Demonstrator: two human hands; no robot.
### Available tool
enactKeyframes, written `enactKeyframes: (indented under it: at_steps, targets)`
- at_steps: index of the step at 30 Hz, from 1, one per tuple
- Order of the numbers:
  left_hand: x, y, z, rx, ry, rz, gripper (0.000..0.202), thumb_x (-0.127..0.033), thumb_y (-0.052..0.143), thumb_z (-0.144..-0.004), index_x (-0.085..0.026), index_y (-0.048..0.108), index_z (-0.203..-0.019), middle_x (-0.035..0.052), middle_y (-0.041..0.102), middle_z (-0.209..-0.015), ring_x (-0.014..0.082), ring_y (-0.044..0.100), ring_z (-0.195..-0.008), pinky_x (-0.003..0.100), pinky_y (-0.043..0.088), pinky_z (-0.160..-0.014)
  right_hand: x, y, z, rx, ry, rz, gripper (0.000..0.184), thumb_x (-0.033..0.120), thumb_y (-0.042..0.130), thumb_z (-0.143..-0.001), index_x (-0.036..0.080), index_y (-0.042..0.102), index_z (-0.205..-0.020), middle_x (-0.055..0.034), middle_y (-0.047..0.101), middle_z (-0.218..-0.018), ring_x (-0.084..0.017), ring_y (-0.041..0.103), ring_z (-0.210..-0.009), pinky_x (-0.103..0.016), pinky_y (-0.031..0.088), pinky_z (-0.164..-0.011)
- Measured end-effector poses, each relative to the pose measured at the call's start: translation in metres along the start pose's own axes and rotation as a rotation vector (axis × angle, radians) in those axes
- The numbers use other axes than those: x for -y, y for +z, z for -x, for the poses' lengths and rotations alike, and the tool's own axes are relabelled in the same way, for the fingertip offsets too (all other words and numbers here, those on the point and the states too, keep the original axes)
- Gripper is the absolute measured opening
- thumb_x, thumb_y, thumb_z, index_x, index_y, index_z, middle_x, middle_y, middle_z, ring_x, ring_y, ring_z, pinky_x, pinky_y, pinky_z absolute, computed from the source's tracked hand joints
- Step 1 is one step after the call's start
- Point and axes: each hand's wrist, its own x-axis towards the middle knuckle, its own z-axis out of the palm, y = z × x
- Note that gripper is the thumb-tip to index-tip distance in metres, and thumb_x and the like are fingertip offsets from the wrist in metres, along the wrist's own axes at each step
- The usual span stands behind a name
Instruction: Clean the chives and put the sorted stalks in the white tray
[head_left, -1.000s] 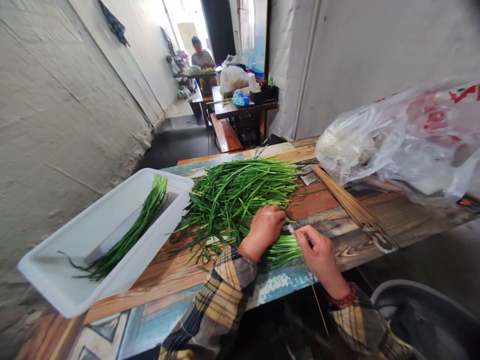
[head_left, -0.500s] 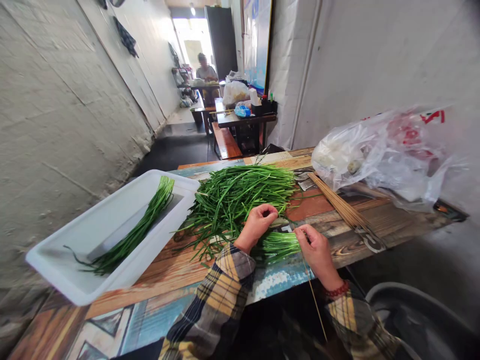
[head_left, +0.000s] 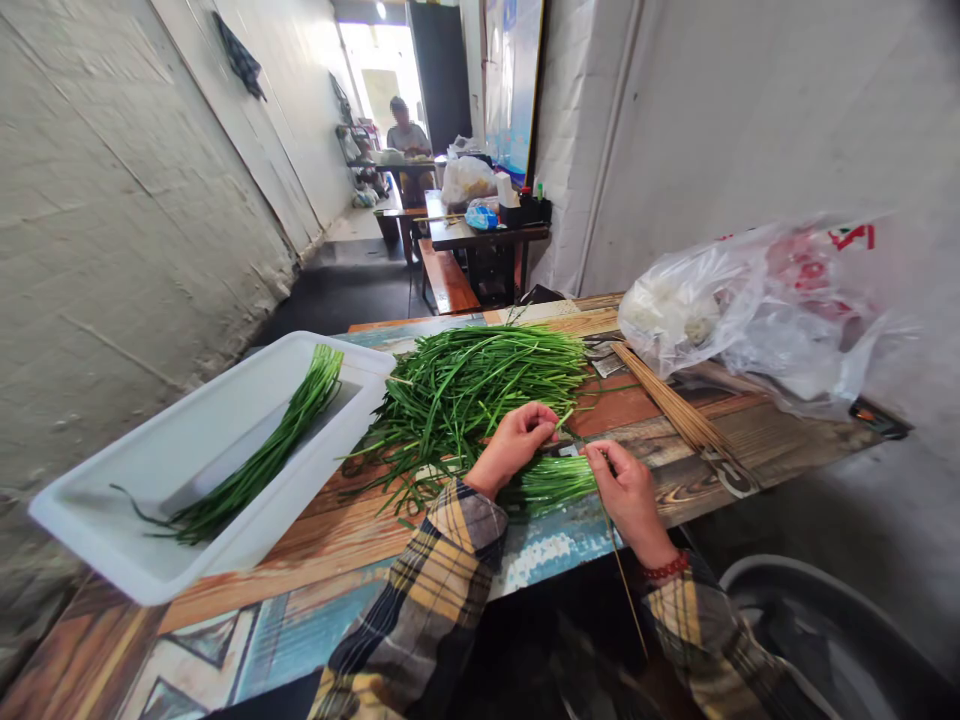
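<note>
My left hand pinches a green chive stalk, its pale end poking out past the fingertips. My right hand is closed on a thin bamboo skewer, whose long end hangs below the table edge. A flat row of chives lies under my left hand, its pale ends meeting the skewer at my right fingertips; whether they are threaded on it I cannot make out. Just beyond both hands spreads a big loose heap of chives.
A white plastic tray with one chive bundle stands at left. Loose skewers lie at right beside a filled clear plastic bag. A dark tub is below right. Farther back, a person sits at a table.
A chive stalk now shows between my left fingertips, where none was visible before. My right hand stays on the skewer. The whole view has shifted slightly.
</note>
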Motion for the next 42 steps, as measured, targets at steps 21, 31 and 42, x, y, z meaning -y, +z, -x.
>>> enactKeyframes:
  at_steps: [21,31,42]
  targets:
    - [0.005,0.003,0.000,0.036,0.084,-0.302,0.009,-0.017,0.057,-0.073,-0.011,0.063,-0.070,-0.0006,0.059,-0.065,0.0087,0.048,-0.061,0.020,0.037,-0.059,0.004,-0.001,-0.003,-0.070,-0.142,-0.035,0.024,0.035,0.049,-0.092,0.021,0.067,-0.085,-0.0084,0.065,-0.112,-0.022,0.059,-0.105,-0.035,0.044,-0.089]
    - [0.010,0.008,-0.004,-0.128,0.036,-0.047,0.021,-0.018,0.054,-0.080,-0.012,0.070,-0.091,0.0040,0.071,-0.078,0.0119,0.062,-0.067,0.025,0.050,-0.068,0.006,-0.003,-0.002,-0.032,-0.124,-0.110,0.021,0.029,0.049,-0.092,0.022,0.067,-0.086,-0.0052,0.070,-0.096,-0.018,0.064,-0.090,-0.033,0.048,-0.082]
    - [0.002,0.011,-0.004,-0.304,0.345,-0.468,0.017,-0.016,0.071,-0.069,-0.014,0.056,-0.061,0.0022,0.055,-0.074,0.0135,0.051,-0.073,0.025,0.042,-0.066,0.008,-0.002,-0.002,-0.045,-0.168,-0.097,0.020,0.028,0.049,-0.092,0.023,0.068,-0.087,-0.0049,0.069,-0.098,-0.018,0.064,-0.093,-0.034,0.048,-0.083]
